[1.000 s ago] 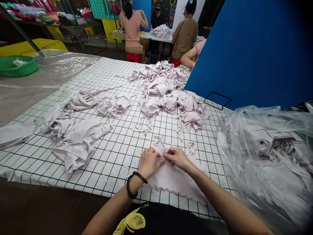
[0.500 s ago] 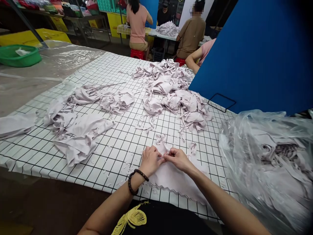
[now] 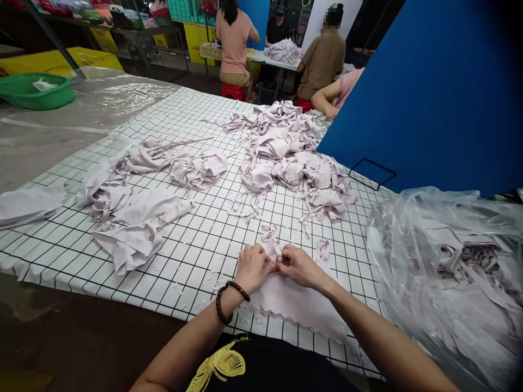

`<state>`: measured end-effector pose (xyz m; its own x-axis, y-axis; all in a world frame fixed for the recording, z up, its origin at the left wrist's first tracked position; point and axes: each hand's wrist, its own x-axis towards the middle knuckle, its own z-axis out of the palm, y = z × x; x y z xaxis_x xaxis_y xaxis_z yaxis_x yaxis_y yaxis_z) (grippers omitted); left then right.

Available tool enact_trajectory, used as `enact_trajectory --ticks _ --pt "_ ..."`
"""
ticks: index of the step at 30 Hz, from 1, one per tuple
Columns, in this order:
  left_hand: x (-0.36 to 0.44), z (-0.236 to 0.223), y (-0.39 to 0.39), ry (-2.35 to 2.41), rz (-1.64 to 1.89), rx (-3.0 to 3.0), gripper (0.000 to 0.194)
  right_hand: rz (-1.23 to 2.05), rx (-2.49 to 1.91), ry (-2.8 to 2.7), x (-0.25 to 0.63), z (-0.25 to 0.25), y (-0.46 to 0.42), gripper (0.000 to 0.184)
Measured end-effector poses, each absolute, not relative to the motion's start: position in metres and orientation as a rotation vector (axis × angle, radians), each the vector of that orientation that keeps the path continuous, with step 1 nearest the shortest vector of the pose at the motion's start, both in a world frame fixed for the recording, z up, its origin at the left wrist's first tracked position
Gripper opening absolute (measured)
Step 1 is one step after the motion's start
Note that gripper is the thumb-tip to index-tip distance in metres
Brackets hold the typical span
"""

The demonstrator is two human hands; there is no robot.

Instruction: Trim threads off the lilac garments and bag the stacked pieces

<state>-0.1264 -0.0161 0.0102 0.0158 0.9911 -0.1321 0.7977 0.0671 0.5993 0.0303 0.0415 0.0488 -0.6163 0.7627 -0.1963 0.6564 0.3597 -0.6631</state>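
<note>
A pale lilac garment (image 3: 296, 305) with a wavy edge lies flat on the gridded table (image 3: 192, 245) in front of me. My left hand (image 3: 254, 267), with a dark beaded bracelet at the wrist, pinches its upper part. Close beside it, my right hand (image 3: 301, 265) is closed on the same spot, fingertips almost meeting the left thumb. A narrow strap (image 3: 269, 235) curls out beyond my fingers. The exact bit of fabric between the fingertips is too small to make out. Another small curled strap (image 3: 322, 249) lies to the right.
Heaped lilac garments (image 3: 286, 147) cover the far middle, and more garments (image 3: 139, 209) lie to the left. Small fabric scraps are scattered around. A clear plastic bag (image 3: 445, 294) of garments stands right, below a blue panel (image 3: 429, 98). A green basin (image 3: 36, 98) sits far left; several people work beyond.
My right hand has turned slightly, its fingers curling in more by the left thumb. The garment stays in place. The camera view has shifted a little.
</note>
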Motion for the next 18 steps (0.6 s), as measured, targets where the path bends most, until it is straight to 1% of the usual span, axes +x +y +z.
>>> enact_trajectory --ticks 3,6,8,12,16,18 --pt "-0.126 0.009 -0.016 1.83 0.492 1.77 0.026 1.076 -1.26 -2.523 0.028 0.049 0.045 0.014" --pt "-0.127 0.01 -0.016 1.832 0.49 1.77 0.025 1.223 -1.288 -2.483 0.03 0.045 0.05 0.013" --pt "-0.127 0.01 -0.016 1.828 0.492 1.768 0.027 1.307 -1.315 -2.448 0.034 0.043 0.053 0.015" --pt "-0.126 0.01 -0.016 1.826 0.511 1.738 0.026 1.298 -1.358 -2.428 0.042 0.04 0.054 0.017" --pt "-0.126 0.01 -0.016 1.842 0.509 1.727 0.024 1.356 -1.365 -2.388 0.042 0.043 0.055 0.019" --pt "-0.126 0.01 -0.016 1.845 0.493 1.725 0.024 1.445 -1.368 -2.32 0.041 0.045 0.057 0.021"
